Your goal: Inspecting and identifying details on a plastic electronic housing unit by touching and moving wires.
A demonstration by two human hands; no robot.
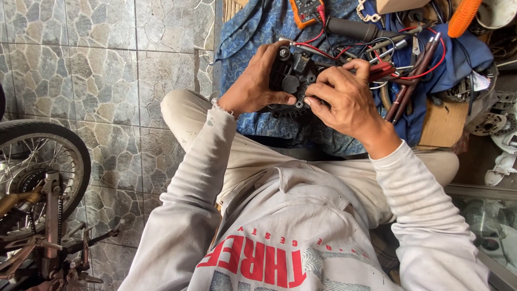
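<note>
Left hand [253, 86] clamped the black alternator housing [292, 81] over the lap, right hand [344, 99] pinching its edge; red test leads [425, 67] trailing beyond might snag, tugging the part loose.

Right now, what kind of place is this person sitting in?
Probably a small repair workshop. Both hands hold a black motor-like part, an orange multimeter with red wire leads lies on the blue cloth, and a motorcycle wheel with its chain stands on the stone-tiled floor.
</note>
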